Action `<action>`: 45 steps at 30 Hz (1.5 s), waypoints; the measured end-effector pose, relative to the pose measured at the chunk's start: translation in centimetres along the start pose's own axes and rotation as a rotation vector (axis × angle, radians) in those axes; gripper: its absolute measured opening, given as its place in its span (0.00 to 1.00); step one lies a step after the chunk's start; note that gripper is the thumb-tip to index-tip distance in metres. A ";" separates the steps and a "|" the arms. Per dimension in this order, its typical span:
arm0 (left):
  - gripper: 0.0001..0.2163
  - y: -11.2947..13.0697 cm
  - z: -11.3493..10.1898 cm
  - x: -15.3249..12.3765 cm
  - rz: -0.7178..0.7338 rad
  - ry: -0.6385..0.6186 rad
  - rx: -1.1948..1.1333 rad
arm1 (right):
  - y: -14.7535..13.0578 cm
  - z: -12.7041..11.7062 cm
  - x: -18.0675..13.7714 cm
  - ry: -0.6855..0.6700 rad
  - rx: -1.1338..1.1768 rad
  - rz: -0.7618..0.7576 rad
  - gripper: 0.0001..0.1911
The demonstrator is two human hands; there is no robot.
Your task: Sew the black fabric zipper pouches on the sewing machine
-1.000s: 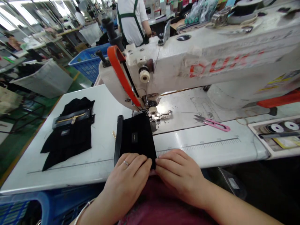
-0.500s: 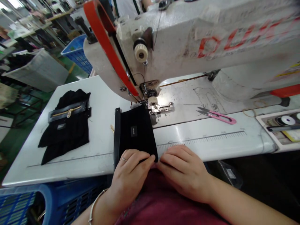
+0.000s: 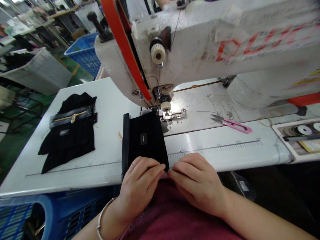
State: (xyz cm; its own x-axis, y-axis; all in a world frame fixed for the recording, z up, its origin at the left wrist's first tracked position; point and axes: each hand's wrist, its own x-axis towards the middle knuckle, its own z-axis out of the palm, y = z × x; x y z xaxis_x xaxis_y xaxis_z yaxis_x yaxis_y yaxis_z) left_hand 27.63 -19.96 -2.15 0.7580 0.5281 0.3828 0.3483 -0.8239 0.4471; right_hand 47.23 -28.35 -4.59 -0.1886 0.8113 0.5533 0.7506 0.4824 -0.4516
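Observation:
A black fabric pouch piece [image 3: 147, 128] with a small label lies flat, its far edge by the presser foot of the sewing machine [image 3: 195, 53]. Dark trim and a gold zipper pull run along its left side. My left hand [image 3: 141, 181] is closed on its near edge, thumb and fingers pinched near the right corner. At that same corner, my right hand [image 3: 197, 183] is closed with its fingertips pressed together. The fabric between the right fingertips is mostly hidden.
Pink thread snips [image 3: 232, 124] lie right of the presser foot. Another black zippered piece [image 3: 68, 133] rests on the table at left. A blue basket [image 3: 53, 213] stands below the front edge. A bobbin tray [image 3: 300, 140] is at far right.
The view has shifted slightly, so the machine head appears a little farther right. Both hands stay at the near corner of the pouch piece with almost the same grip.

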 end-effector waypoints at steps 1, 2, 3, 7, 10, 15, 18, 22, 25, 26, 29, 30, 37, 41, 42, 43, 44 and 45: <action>0.11 0.0 0.1 -0.1 0.014 0.016 -0.002 | 0.0 -0.1 0.0 -0.001 0.007 -0.007 0.08; 0.11 -0.1 0.2 -0.3 0.027 0.028 0.000 | 0.0 -0.1 0.1 0.002 0.011 -0.013 0.08; 0.12 -0.1 0.3 -0.4 0.036 0.035 0.008 | 0.0 -0.2 0.0 0.003 0.014 -0.017 0.08; 0.10 -0.3 0.7 -0.5 0.057 0.028 0.017 | 0.0 -0.2 -0.1 -0.003 0.014 0.004 0.09; 0.09 0.0 0.2 -0.5 0.101 0.003 0.053 | 0.0 -0.2 0.1 -0.020 0.018 -0.003 0.11; 0.17 0.7 -1.9 0.1 0.219 -0.209 0.284 | -0.1 -0.6 1.1 -0.056 0.018 -0.049 0.12; 0.16 -0.4 -2.2 1.7 0.260 -0.282 0.429 | 0.0 -0.8 1.5 -0.090 0.015 -0.051 0.12; 0.20 -2.9 -1.5 3.9 0.234 -0.342 0.466 | 0.7 -0.6 1.8 -0.088 -0.011 -0.108 0.13; 0.19 -4.0 -1.2 4.7 0.219 -0.358 0.439 | 1.2 -0.4 2.3 -0.106 -0.014 -0.132 0.13; 0.19 -4.2 -1.2 4.8 0.216 -0.364 0.432 | 1.3 -0.4 2.6 -0.115 -0.007 -0.127 0.13; 0.19 -4.7 -1.2 5.3 0.219 -0.388 0.433 | 1.5 -0.6 3.5 -0.147 0.020 -0.082 0.13; 0.19 -4.9 -1.1 5.5 0.225 -0.389 0.442 | 1.6 -0.7 3.8 -0.158 0.025 -0.065 0.13; 0.18 -6.6 -0.9 8.0 0.303 -0.320 0.484 | 2.7 -0.6 5.2 -0.232 0.005 -0.029 0.13; 0.15 -6.8 -1.2 8.5 0.277 -0.307 0.407 | 3.4 -0.6 6.1 -0.257 -0.010 0.002 0.13; 0.13 -6.7 -1.4 8.4 0.271 -0.298 0.345 | 3.6 -0.7 6.3 -0.264 -0.010 0.014 0.13; 0.11 -6.6 -1.5 8.2 0.260 -0.285 0.273 | 3.7 -0.7 6.6 -0.269 -0.004 0.027 0.13; 0.09 -6.5 -1.6 8.0 0.244 -0.269 0.199 | 3.9 -0.8 6.8 -0.269 0.009 0.037 0.13; 0.08 -6.4 -1.6 7.7 0.229 -0.246 0.130 | 4.1 -0.8 6.9 -0.263 0.025 0.043 0.13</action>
State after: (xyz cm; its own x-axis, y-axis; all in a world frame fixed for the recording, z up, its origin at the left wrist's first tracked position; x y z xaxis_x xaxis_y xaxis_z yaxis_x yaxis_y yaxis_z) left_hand 30.36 -10.24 -0.75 0.9289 0.2750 0.2479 0.2097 -0.9426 0.2598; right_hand 49.52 -21.02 -2.02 -0.3173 0.8876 0.3339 0.7464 0.4509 -0.4895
